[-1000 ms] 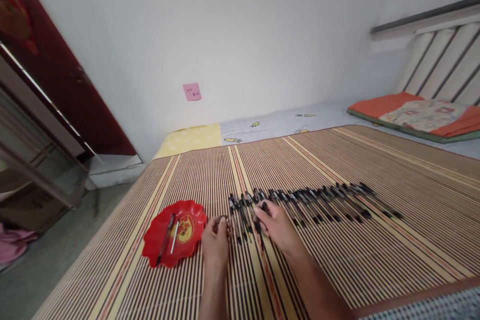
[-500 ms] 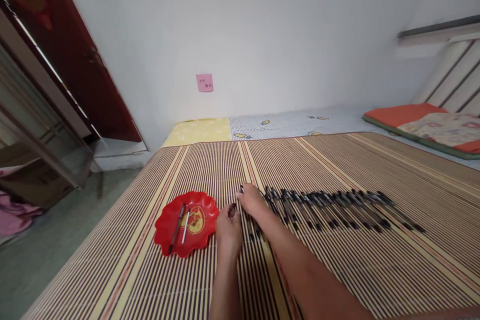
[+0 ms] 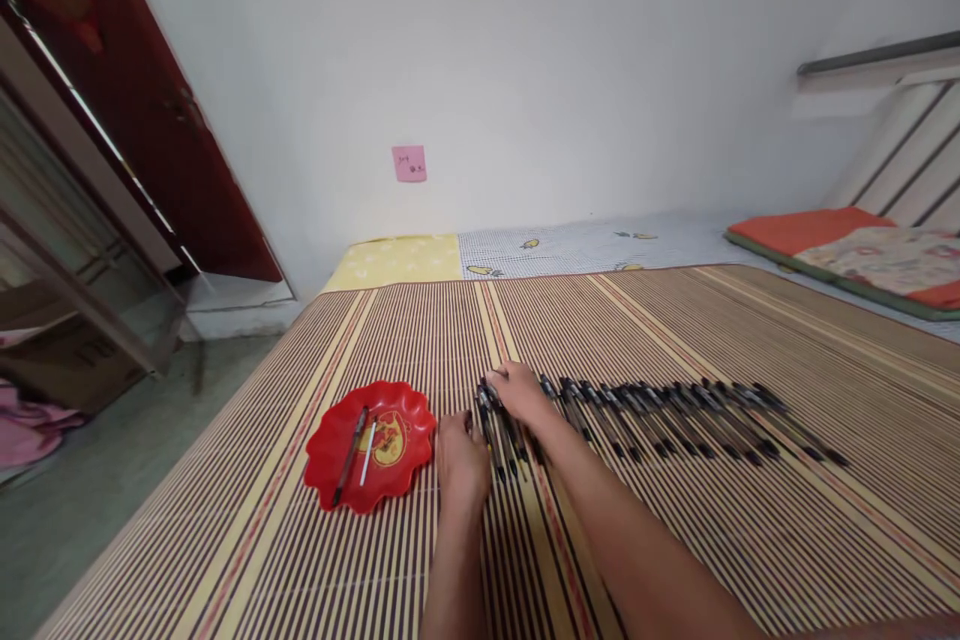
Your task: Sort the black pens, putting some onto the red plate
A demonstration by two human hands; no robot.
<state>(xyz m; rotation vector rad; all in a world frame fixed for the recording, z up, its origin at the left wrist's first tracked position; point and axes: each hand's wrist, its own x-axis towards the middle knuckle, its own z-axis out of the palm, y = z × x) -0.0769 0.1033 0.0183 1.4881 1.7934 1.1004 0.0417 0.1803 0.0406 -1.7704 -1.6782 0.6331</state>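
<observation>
My right hand (image 3: 517,392) is closed at the top ends of several dark pens (image 3: 504,435) at the left end of a long row, its fingers pinched on a pen there. Just left of these pens, my left hand (image 3: 462,455) is curled. A small dark bit shows at its fingertips, but I cannot make out what it is. To its left lies a red scalloped plate (image 3: 319,460) with a yellow picture in its middle. A dark pen (image 3: 349,460) and a thin white stick (image 3: 367,453) lie in it.
The row of pens (image 3: 667,417) runs on to the right, slanted side by side on the striped mat (image 3: 360,580). Behind are a patterned sheet (image 3: 570,248) and the wall with a pink note (image 3: 409,164). An orange-edged cushion (image 3: 855,245) lies at the right.
My right hand has moved slightly right along the pens, so the leftmost pens now show between my hands. My left hand has shifted slightly right. The plate's contents look the same.
</observation>
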